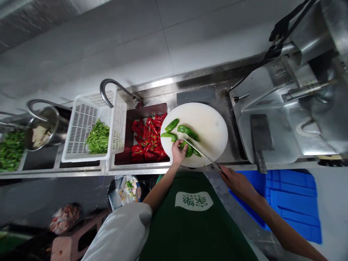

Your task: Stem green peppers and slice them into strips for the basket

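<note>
On the round white cutting board (209,125) lie several green peppers, among them one pepper (188,132) near the middle and another (172,125) at the upper left. My left hand (178,153) holds a green pepper (188,150) down at the board's lower left, its fingertips closed around the pepper's left side. A long knife (203,156) reaches across the board's front edge from my right hand (228,175), which is wrapped round the handle. The blade's tip rests at the held pepper, close to my left fingers.
Red peppers (148,136) fill a sink left of the board. Beyond them stand a white basket (118,123) with cut greens (99,137) and a metal pot (62,127). A cleaver (262,132) lies on the right; blue crates (293,203) stand below.
</note>
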Demonstrator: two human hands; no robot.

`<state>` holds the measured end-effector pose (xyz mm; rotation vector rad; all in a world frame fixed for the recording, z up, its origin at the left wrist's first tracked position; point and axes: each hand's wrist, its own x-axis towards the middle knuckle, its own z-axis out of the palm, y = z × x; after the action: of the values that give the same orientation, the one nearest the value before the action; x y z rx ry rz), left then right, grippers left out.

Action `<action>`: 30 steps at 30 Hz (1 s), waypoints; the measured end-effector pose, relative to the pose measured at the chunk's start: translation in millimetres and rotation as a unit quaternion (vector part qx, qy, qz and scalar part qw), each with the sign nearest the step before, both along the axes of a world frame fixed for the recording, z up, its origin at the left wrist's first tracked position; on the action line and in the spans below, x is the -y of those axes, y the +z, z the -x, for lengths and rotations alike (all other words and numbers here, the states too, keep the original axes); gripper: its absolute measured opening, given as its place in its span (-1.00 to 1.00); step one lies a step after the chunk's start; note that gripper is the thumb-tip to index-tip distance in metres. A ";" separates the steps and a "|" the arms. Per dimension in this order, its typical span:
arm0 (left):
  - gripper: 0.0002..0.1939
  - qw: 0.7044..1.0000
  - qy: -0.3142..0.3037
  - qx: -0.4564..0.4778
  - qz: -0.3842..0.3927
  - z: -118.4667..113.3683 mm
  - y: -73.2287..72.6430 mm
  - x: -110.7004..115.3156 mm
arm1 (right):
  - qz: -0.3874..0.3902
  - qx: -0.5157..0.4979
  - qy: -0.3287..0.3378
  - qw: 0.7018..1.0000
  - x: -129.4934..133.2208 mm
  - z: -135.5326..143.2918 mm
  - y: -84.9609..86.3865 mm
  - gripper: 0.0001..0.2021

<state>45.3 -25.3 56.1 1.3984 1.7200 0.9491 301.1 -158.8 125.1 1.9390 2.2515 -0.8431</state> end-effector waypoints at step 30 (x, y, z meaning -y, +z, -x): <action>-0.85 0.976 -0.114 -0.179 0.049 -9.0 14.1 -45.6 | 0.051 -0.021 -0.124 0.991 37.3 -62.7 16.6 -0.61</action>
<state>54.3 20.3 70.2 1.7355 1.7826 0.5013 363.8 -196.1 141.7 2.2015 1.9696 -1.0114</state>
